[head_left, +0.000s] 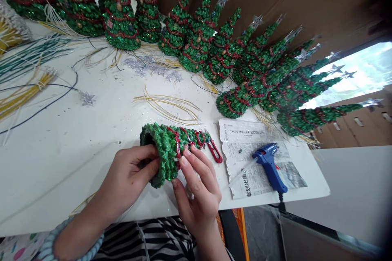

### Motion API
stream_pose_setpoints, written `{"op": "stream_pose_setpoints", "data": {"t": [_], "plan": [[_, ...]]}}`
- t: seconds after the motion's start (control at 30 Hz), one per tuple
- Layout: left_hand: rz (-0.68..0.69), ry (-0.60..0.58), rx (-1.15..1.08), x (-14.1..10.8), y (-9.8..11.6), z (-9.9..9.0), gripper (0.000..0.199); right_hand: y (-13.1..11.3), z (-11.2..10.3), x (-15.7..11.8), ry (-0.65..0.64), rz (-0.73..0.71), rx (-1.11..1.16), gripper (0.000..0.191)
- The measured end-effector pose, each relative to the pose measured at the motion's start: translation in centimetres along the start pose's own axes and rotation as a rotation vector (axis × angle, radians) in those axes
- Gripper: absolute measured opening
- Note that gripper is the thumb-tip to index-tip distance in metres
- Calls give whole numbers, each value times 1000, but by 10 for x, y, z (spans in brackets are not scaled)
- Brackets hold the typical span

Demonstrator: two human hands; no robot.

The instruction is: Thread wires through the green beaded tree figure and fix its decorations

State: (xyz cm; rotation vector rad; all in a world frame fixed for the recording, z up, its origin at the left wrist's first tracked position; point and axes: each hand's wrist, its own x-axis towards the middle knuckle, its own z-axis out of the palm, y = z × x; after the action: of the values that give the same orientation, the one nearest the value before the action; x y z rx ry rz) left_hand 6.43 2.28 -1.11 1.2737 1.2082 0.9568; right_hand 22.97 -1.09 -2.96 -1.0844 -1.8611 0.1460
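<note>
A green glittery Christmas tree figurine (167, 153) with red garlands lies on its side over the table's front part, its hollow base turned left. My left hand (130, 175) is closed at the base, thumb and fingers reaching into the opening. Those fingertips are hidden, so anything else between them does not show. My right hand (199, 183) grips the tree's side, fingers on top and thumb below. Just beyond the tree's tip lie small red-handled snips (215, 151). Behind it, several thin yellow wires (167, 106) are spread on the white table (107, 130).
Several finished-looking trees (196, 45) line the back, many with clear stars. Loose stars (150, 66), a single star (87, 98) and wire bundles (27, 89) lie to the left. A blue glue gun (271, 167) rests on newspaper (241, 138) at right, near the table's edge.
</note>
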Motion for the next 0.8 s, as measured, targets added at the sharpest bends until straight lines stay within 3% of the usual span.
{"op": "stream_pose_setpoints", "data": {"t": [0.8], "plan": [[43, 3, 53, -2, -1, 1, 24, -1, 0, 1, -8, -15, -35, 53]]}}
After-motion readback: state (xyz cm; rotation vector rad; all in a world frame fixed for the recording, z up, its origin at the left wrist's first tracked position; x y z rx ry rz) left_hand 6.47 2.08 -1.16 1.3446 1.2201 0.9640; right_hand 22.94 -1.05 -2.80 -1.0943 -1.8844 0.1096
